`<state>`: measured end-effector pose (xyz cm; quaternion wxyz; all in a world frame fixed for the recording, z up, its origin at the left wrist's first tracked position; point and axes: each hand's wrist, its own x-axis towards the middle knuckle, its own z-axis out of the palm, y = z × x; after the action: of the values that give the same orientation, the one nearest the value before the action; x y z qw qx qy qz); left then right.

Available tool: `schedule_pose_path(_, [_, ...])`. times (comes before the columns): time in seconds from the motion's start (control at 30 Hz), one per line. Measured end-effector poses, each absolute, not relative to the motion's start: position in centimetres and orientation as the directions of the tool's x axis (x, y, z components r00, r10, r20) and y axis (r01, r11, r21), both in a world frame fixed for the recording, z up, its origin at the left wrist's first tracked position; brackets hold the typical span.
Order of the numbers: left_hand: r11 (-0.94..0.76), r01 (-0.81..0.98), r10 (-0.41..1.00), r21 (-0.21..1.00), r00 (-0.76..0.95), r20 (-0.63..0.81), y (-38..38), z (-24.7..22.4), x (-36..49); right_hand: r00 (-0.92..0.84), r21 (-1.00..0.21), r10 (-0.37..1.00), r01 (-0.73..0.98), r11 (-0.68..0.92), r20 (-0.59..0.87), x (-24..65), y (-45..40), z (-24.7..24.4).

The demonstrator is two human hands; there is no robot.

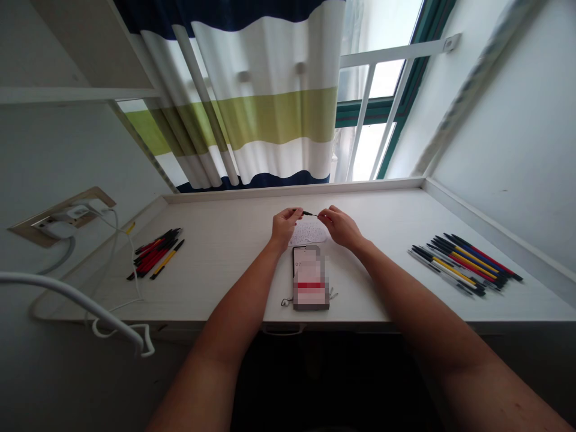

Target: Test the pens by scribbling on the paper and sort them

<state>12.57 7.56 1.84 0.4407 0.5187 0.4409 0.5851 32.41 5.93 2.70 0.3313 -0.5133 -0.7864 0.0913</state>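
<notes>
A slim black pen (309,213) is pinched between the fingertips of the left hand (284,228) and is reached by the curled fingers of the right hand (342,227). Its long axis lies nearly level, crosswise to the white desk (225,240), with one end toward each hand, above a white sheet of paper (308,232); which end is the tip cannot be told.

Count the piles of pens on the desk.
2: a red-and-black pile at the left end of the desk, a blue-and-yellow pile at the right end. No other piles show.
</notes>
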Motion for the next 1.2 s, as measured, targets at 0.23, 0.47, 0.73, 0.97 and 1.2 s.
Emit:
schedule_pose_path(0.23, [-0.272, 0.505, 0.96, 0.819, 0.087, 0.265, 9.1, 0.8, 8.1, -0.257, -0.432, 0.901, 0.809, 0.398, 0.349, 33.4, 7.4, 1.5])
schedule_pose_path(0.47, [-0.475, 0.643, 0.878, 0.601, 0.302, 0.37, 8.9, 0.9, 8.9, -0.359, -0.353, 0.878, 0.814, 0.461, 0.317, 31.2, 7.1, 1.1])
schedule_pose_path(0.73, [-0.498, 0.685, 0.867, 0.532, 0.383, 0.318, 9.1, 1.2, 7.7, -0.4, -0.392, 0.867, 0.777, 0.493, 0.298, 31.6, 7.5, 0.6])
schedule_pose_path(0.97, [-0.187, 0.824, 0.953, 0.535, 0.02, 0.303, 10.4, 0.6, 3.9, -0.154, -0.445, 0.97, 0.866, 0.225, 0.19, 36.1, 8.7, -0.2])
schedule_pose_path(1.2, [-0.024, 0.914, 0.996, 0.404, -0.015, 0.092, 10.8, -0.4, 3.4, -0.13, -0.406, 0.982, 0.897, 0.176, 0.138, 37.3, 9.2, -1.1])
